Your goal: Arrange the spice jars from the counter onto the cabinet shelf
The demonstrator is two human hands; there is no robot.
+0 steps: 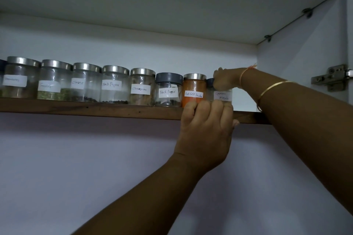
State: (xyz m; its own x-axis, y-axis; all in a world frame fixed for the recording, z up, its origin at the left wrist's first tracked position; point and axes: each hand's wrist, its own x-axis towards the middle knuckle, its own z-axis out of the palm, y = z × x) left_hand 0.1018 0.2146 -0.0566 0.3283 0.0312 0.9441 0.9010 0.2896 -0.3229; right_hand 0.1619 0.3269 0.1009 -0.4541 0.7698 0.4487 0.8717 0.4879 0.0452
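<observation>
A row of several labelled glass spice jars stands along the wooden cabinet shelf [91,108]. At its right end is the Garam Masala jar [222,96], next to the orange Red Chilli Powder jar [193,89]. My right hand [226,79] grips the Garam Masala jar's dark lid from above. My left hand [207,131] reaches up from below, its fingers curled over the shelf edge against the bases of these two jars. Further left stand a grey-lidded Black Pepper jar [169,89], then Cinnamon [142,87], another Black Pepper [114,85] and Cloves [86,83].
The cabinet's right side wall [298,59] stands just right of the last jar, with a metal hinge [333,80] near the front. Another shelf board [172,2] lies overhead. Below the shelf is a plain pale wall [76,168].
</observation>
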